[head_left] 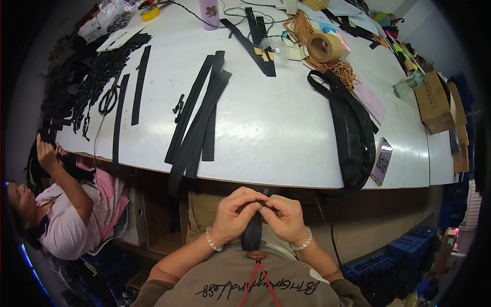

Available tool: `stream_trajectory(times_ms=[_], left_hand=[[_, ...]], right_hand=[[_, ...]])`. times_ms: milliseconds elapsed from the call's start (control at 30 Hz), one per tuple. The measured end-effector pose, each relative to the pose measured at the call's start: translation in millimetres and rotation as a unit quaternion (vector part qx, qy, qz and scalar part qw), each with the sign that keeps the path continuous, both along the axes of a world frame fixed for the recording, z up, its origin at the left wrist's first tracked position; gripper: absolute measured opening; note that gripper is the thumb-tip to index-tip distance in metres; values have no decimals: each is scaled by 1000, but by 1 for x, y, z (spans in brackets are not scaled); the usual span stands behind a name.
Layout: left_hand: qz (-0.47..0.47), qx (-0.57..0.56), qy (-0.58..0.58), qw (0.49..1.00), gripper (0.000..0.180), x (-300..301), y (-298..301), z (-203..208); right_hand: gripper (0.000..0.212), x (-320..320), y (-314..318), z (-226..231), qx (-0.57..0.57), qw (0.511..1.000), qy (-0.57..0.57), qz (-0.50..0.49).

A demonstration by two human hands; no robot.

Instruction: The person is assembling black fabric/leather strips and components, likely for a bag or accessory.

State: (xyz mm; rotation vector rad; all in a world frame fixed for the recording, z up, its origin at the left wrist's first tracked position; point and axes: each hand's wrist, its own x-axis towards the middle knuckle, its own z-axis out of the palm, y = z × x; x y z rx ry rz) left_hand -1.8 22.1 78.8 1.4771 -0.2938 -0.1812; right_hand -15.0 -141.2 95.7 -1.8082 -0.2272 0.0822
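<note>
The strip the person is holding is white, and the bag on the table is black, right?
Not quite: the head view shows that the held strip is black, not white. The bag on the table is black.

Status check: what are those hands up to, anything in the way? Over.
Left hand, right hand: close together, both pinching black strap. Strap running toward shirt. Black bag, phone on table, clear of both hands.

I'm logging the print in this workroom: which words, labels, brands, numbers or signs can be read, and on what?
Wording isn't copied here; print shows on:
Brown shirt: large black script across the front.
Cardboard box: dark printed line, too small to read.
White carton: print too small to read.
Phone: dense pattern, nothing legible.
</note>
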Motion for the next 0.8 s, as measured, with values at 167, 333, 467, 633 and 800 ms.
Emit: stream_trajectory(times_ms=[167,333,467,633,800], left_hand=[[20,-9,39,999,17,0,-1,-1],[9,31,87,996,18,8,3,13],[4,73,96,993,18,8,10,9],[18,34,73,997,15,7,11,8],[9,-16,34,999,13,3,11,0]], right_hand=[[6,2,1,1,-128,984,-120,-9],[8,4,-4,3,-81,995,-39,-35],[8,5,-6,8,-80,995,-54,-30],[9,5,-4,7,-98,990,-100,-18],[10,4,-3,6,-98,986,-133,-15]])
